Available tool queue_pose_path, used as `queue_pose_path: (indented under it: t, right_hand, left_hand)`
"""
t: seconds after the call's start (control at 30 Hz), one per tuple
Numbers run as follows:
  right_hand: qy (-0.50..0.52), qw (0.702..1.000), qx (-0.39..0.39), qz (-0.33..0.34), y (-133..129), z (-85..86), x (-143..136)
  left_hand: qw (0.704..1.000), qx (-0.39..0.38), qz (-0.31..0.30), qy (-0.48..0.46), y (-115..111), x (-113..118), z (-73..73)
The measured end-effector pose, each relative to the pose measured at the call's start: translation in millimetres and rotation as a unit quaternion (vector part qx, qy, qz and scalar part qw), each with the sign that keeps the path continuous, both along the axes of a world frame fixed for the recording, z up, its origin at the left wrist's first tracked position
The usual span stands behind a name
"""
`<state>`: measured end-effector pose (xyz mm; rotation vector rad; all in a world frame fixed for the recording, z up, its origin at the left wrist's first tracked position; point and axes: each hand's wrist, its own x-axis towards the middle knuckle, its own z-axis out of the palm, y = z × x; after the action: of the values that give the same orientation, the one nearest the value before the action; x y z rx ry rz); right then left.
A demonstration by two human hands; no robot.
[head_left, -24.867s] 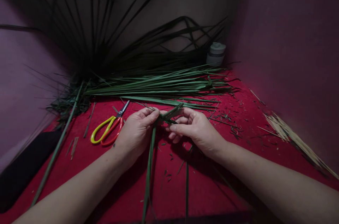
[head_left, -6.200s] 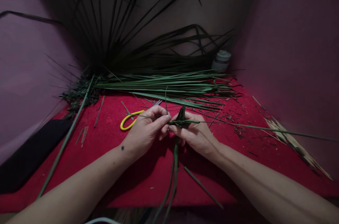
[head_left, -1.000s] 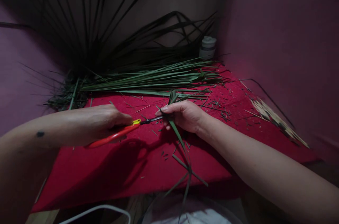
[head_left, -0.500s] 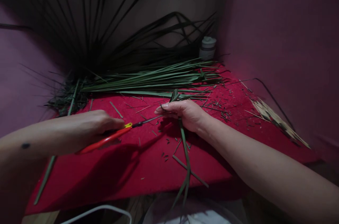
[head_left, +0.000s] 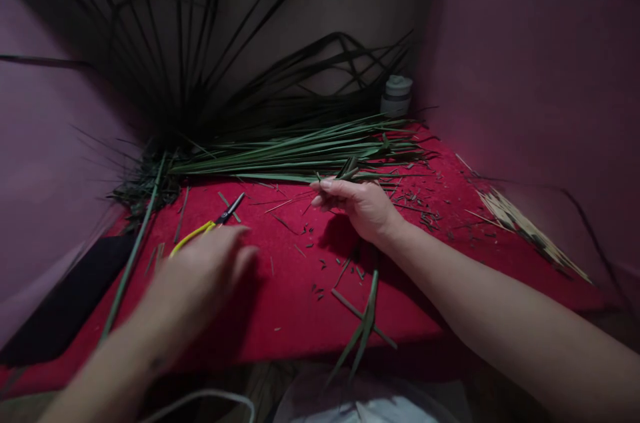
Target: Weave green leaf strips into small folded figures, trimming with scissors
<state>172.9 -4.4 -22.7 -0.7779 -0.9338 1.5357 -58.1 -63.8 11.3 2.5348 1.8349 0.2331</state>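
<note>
My right hand (head_left: 363, 206) pinches a folded piece of green palm leaf (head_left: 349, 168) between thumb and fingers, above the red cloth. Long strips of that leaf (head_left: 371, 296) hang below the wrist toward the front edge. On the left, my left hand (head_left: 210, 269) is blurred, with its thumb and fingers apart and nothing seen in them. Just beyond it lie the scissors (head_left: 226, 214), blades pointing up and right, a yellow handle loop showing and the rest hidden behind the hand.
A bundle of long green leaves (head_left: 280, 153) lies across the back of the red-covered table (head_left: 290, 289). Pale sticks (head_left: 530, 229) lie at the right. A white lidded container (head_left: 397, 96) stands at the back. A dark flat object (head_left: 75, 296) is at the left, beside a green stalk (head_left: 133, 256).
My left hand has let go of the scissors, which now lie on the cloth, and has come away from the right hand. My right hand still holds the leaf. The view has shifted slightly.
</note>
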Motion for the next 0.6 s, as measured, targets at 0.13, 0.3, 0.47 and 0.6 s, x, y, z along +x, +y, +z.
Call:
queue_pose_path:
  t: [0.13, 0.3, 0.47, 0.6]
  right_hand:
    - [0.015, 1.000, 0.022, 0.004, 1, -0.6, 3]
    - [0.018, 0.999, 0.029, -0.008, 5, -0.5, 5]
    - [0.028, 0.999, 0.035, -0.001, 12, -1.5, 9]
    - [0.027, 0.999, 0.036, -0.006, 15, -2.6, 11]
  left_hand:
    - [0.966, -0.068, -0.244, -0.052, -55, 77, -23.2]
    - [0.965, -0.027, -0.260, -0.008, -70, 113, -40.4]
    - [0.956, -0.119, -0.246, -0.106, -55, 91, -41.1]
    - [0.967, -0.114, -0.193, -0.125, -49, 76, -41.4]
